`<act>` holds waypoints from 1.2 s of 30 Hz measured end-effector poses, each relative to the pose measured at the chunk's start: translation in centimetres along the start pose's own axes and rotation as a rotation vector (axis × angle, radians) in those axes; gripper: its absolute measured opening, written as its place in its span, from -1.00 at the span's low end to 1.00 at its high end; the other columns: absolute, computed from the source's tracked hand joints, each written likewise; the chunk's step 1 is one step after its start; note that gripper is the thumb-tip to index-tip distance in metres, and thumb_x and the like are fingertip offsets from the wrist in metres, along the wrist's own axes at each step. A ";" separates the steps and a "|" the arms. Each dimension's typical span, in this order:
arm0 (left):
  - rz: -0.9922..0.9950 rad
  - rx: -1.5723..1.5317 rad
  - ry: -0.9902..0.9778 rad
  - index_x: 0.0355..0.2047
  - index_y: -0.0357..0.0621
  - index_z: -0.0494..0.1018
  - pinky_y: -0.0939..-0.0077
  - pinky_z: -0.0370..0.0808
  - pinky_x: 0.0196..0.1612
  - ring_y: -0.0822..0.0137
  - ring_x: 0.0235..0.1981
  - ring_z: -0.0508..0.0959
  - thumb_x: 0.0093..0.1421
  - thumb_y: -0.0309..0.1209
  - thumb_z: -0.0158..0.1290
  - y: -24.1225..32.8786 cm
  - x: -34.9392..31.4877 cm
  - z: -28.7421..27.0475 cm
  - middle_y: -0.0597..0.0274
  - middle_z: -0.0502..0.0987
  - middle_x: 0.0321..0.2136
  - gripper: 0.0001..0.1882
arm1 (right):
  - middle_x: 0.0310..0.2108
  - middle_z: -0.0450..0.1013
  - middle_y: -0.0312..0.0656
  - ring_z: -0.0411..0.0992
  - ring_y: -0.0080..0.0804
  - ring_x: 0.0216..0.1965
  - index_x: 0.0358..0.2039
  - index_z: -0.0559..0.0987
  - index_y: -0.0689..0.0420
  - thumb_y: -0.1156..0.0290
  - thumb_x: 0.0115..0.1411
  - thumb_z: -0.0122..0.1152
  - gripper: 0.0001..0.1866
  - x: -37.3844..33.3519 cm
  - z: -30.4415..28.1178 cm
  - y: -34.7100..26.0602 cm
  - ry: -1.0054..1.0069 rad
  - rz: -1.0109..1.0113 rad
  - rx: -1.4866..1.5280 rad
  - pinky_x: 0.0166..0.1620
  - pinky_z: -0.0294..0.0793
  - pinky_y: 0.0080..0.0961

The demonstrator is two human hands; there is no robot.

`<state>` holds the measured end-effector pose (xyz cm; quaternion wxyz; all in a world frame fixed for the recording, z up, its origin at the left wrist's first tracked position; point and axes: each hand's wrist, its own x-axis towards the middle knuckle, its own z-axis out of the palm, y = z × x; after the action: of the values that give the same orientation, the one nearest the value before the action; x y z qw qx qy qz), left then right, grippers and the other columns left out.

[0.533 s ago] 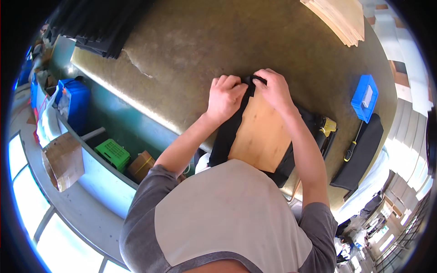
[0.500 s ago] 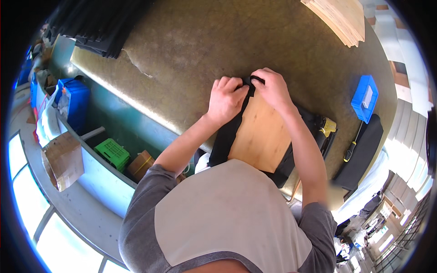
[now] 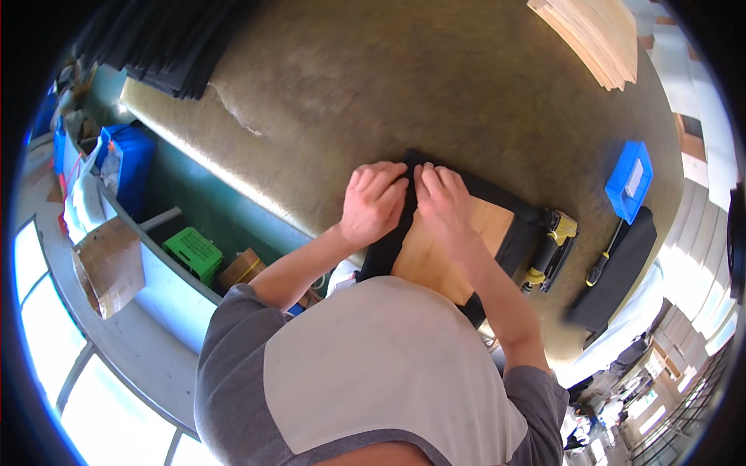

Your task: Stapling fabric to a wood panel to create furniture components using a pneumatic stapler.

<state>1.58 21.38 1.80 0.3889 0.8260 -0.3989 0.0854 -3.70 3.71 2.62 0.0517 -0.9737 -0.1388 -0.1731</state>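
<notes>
In front of me on the table lies a light wooden board [image 3: 447, 252] on a larger piece of black fabric [image 3: 386, 247]. The fabric's left edge is folded up along the board, and a black strip also shows along the far side. My left hand [image 3: 374, 203] has its fingers curled closed on the fold near the far left corner. Right beside it, my right hand [image 3: 443, 200] pinches the same fabric edge, its fingers bent over the corner. The fingertips partly hide the fold. The board's near end is hidden by my body.
Right of the board lies a yellow and black staple gun [image 3: 553, 247]. Farther right are a screwdriver [image 3: 598, 268], black sheet material [image 3: 622, 272] and a blue tray [image 3: 630, 180]. Stacked wooden boards [image 3: 594, 39] stand far right, black pieces [image 3: 155, 46] far left. A green basket [image 3: 194, 252] sits below left.
Both hands have come down nearer to me. A fabric end that stood up in my right fingers now lies folded at the corner, and black fabric covers the board's far edge.
</notes>
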 end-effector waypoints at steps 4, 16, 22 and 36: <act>0.146 -0.011 -0.223 0.13 -0.23 0.45 0.05 0.30 0.39 0.00 0.29 0.45 0.09 -0.59 0.07 -0.3 2.0 -0.4 -0.06 0.50 0.19 -0.47 | -0.04 0.54 -0.02 0.45 -0.16 0.05 -0.19 0.67 0.29 0.43 0.03 0.24 -0.68 -0.3 -1.9 -1.9 -0.196 0.098 0.022 0.14 0.43 -0.27; 0.309 0.201 -0.180 -0.07 -0.21 0.59 0.26 0.47 0.18 0.17 0.13 0.60 0.15 -0.46 0.08 -1.2 1.5 0.1 0.09 0.66 0.01 -0.68 | 0.16 0.39 0.26 0.39 0.23 0.17 0.29 0.34 0.34 0.44 0.11 0.33 -0.28 -17.1 -12.1 6.6 -0.071 1.196 -0.096 0.25 0.38 -0.05; 0.309 0.202 -0.137 -0.14 -0.21 0.58 0.27 0.47 0.15 0.17 0.10 0.61 0.11 -0.42 0.10 -0.8 0.6 0.4 0.08 0.66 -0.01 -0.70 | -0.09 0.53 0.22 0.52 0.17 0.00 0.18 0.40 0.37 0.38 0.09 0.37 -0.33 -17.8 -12.4 9.7 -0.164 1.259 0.024 0.09 0.50 -0.13; 0.277 0.219 -0.110 -0.15 -0.19 0.56 0.31 0.41 0.22 0.23 0.13 0.59 0.15 -0.40 0.08 -0.7 -0.2 0.8 0.11 0.65 0.01 -0.74 | -0.63 0.44 -0.27 0.44 -0.51 -0.65 -0.32 0.55 0.28 0.59 0.02 0.20 -0.83 -0.3 -11.2 2.5 -0.534 1.235 1.084 -0.54 0.41 -0.50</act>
<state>1.85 21.23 0.74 0.2589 0.8040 -0.5178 0.1357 -6.89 -0.47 12.81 0.5594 -0.7240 0.3443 0.2108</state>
